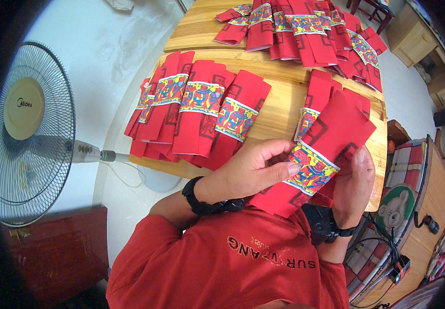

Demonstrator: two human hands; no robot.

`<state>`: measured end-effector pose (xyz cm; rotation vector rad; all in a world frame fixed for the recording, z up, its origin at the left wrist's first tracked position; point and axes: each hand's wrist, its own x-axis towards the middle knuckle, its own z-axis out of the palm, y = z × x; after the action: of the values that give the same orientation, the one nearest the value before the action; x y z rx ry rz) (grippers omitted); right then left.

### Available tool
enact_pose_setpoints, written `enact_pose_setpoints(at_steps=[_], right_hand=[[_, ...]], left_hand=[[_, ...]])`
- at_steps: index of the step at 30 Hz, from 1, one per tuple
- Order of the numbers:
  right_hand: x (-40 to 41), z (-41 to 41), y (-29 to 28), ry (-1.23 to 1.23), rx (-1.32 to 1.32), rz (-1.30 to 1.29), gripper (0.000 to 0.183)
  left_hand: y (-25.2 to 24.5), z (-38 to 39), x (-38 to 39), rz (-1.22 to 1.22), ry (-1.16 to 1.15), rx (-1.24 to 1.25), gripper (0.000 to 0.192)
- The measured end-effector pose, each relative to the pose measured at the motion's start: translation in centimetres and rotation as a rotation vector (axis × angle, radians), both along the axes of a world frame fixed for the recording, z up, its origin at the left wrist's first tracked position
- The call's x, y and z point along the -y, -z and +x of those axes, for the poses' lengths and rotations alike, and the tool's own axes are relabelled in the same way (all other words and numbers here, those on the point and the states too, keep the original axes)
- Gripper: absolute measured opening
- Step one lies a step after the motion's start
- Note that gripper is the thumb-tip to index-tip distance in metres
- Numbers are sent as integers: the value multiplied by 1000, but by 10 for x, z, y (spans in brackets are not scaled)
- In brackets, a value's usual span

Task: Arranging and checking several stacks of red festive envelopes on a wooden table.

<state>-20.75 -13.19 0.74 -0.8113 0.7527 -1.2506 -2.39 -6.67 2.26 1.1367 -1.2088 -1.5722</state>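
Note:
Between my hands, close to my chest, is a folded red paper bundle point(315, 162) with a colourful printed paper band around its middle. My left hand point(261, 168) pinches the banded part, its thumb lying on the band. At the bundle's right edge is my right hand point(355, 181), its fingers partly hidden behind the paper. Just beyond them, more banded red bundles point(317, 83) lie on the wooden table point(280, 108). A row of similar overlapping bundles point(201, 96) lies at the left, and a larger pile point(307, 27) covers part of the far side.
A standing fan point(23, 108) is left of the table, above a dark red wooden box or panel point(60, 247). On the right are a seat with a checked cover point(407, 162), a round bear cushion point(396, 206) and black cables point(392, 247).

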Motion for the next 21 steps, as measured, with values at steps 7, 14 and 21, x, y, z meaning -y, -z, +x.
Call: enact_pose_setpoints(at_steps=[7, 14, 21], right_hand=[[-9, 6, -12, -199, -149, -41, 27], [-4, 3, -10, 23, -104, -57, 25], [6, -11, -10, -68, -240, -98, 24]], left_hand=[[-4, -2, 0, -18, -28, -112, 30], [0, 13, -13, -159, -74, 282, 27], [-25, 60, -32, -224, -756, 286, 32]])
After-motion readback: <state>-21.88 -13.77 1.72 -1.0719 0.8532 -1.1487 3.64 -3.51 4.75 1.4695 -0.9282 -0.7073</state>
